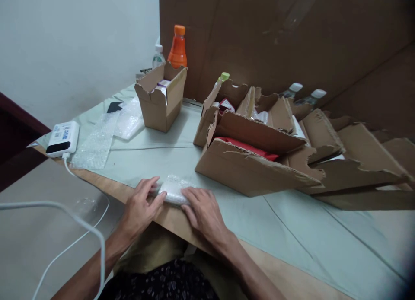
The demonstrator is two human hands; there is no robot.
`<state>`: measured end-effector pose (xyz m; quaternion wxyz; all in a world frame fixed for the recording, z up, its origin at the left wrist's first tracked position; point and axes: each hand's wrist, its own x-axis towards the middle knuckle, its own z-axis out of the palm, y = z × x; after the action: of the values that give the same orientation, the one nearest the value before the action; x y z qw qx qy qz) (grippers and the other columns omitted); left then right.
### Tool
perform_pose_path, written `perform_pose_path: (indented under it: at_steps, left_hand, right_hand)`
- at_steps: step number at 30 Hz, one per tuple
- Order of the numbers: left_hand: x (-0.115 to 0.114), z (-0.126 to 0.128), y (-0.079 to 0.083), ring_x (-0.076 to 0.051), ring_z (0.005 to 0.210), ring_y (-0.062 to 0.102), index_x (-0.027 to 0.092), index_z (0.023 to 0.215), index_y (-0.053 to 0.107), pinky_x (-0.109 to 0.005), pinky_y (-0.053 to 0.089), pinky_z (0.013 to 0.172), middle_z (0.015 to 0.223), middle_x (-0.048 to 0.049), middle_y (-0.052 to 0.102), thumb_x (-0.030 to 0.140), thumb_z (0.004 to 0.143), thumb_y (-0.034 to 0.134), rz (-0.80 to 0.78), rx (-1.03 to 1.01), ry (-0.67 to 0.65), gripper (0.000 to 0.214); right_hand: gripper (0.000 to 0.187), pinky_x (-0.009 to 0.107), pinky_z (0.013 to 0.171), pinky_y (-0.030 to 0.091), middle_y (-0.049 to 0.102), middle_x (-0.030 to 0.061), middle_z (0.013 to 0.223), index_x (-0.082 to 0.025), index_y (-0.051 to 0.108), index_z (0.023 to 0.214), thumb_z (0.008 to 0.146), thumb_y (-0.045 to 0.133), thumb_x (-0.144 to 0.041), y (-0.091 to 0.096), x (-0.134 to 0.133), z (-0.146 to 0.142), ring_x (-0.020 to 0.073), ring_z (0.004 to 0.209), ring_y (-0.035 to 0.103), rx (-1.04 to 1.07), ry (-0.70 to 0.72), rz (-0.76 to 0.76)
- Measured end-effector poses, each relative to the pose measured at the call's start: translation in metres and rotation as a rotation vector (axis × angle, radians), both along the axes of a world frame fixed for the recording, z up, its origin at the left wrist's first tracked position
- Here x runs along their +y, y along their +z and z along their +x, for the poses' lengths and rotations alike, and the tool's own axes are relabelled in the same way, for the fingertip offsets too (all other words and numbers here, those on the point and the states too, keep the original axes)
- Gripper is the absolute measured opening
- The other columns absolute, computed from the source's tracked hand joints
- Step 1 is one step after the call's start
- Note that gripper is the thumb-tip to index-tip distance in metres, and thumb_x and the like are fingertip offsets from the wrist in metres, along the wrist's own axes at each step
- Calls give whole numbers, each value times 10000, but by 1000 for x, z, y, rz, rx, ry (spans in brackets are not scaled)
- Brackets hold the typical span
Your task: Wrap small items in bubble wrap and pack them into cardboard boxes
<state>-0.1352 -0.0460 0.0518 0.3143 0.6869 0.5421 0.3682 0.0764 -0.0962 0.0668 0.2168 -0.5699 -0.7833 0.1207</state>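
Observation:
At the table's front edge lies a small flat bundle of bubble wrap [175,191]; whatever may be inside it cannot be made out. My left hand [142,205] holds its left end, thumb against the near side and fingers curving behind. On the right end, my right hand [202,207] grips it with the fingers laid over the top and the thumb at the near edge. Both hands keep the bundle low on the green cloth [139,159].
Loose bubble wrap sheets [97,144] lie left, beside a white power bank [64,138] with a cable [81,179]. A small cardboard box [162,105] stands behind; an orange bottle [178,47] is further back. Open cardboard boxes [253,170] crowd the right. A cardboard panel [259,49] rises behind.

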Motion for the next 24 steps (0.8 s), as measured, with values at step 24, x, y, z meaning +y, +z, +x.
perform_pose_path:
  at_steps: [24]
  left_hand:
    - [-18,83,56,-320,1192,596,270,1417,489,-464,515,1001,1406,-140,553,642,867,610,-8,-449,-476,675]
  right_hand:
    - [248,267,636,570,742,48,883,-253,727,1047,872,722,-429,84,-95,94,194,757,703,900,-411,-18]
